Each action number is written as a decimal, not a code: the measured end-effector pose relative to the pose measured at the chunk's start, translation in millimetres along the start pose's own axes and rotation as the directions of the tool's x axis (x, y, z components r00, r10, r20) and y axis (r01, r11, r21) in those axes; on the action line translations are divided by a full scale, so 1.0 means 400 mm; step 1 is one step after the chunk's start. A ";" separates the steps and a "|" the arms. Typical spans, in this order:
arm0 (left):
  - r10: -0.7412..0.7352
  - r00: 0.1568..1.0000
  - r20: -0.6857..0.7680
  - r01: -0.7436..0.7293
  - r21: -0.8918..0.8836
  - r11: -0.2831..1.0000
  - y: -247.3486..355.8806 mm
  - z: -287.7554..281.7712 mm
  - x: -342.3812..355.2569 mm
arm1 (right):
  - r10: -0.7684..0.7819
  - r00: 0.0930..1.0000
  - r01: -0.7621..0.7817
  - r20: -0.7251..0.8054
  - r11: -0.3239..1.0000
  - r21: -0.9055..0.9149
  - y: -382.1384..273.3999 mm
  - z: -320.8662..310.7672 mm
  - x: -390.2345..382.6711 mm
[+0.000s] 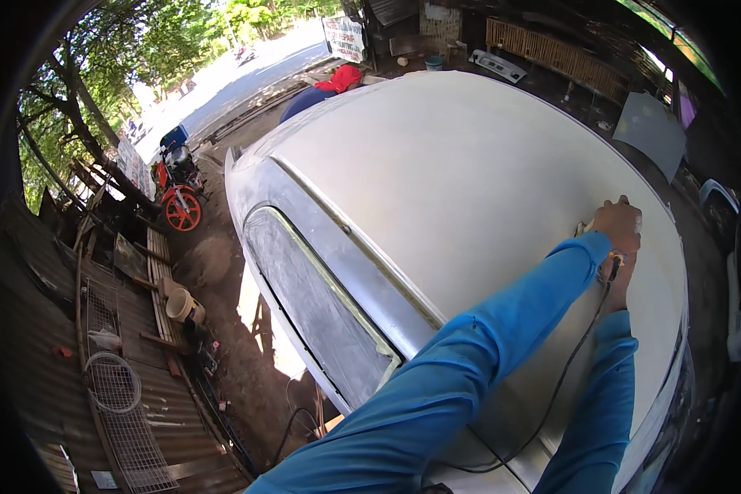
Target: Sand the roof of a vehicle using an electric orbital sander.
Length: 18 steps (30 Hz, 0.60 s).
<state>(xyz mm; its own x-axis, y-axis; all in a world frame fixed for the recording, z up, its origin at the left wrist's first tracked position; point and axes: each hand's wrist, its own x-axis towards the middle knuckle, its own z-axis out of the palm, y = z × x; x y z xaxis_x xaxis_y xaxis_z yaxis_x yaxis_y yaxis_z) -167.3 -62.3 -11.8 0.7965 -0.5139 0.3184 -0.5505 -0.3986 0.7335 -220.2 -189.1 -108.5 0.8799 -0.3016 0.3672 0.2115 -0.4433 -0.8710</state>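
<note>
Corded sanding tool [589, 227] lies flat on primed, off-white car roof [469, 173].

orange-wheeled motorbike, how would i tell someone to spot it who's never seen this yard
Start from the big pale primed car roof that fills the middle of the view, then look off its upper left corner to the dirt ground beside the trees. The motorbike stands there near the stacked timber and sheet metal. It is the only thing around with a bright orange wheel and a blue box on top.
</note>
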 end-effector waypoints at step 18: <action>-0.218 0.973 0.079 0.131 0.588 0.798 -0.071 -0.107 0.070 | -0.116 0.956 -0.014 -0.270 0.901 -0.434 -0.173 -0.336 -0.589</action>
<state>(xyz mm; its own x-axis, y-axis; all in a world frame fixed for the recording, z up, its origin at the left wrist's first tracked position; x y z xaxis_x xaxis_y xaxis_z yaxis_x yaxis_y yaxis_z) -118.6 -33.1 2.0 0.8749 -0.4734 0.1023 -0.4823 -0.8321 0.2738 -499.2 -200.7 -91.1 0.7015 -0.4651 0.5400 -0.0064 -0.7617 -0.6478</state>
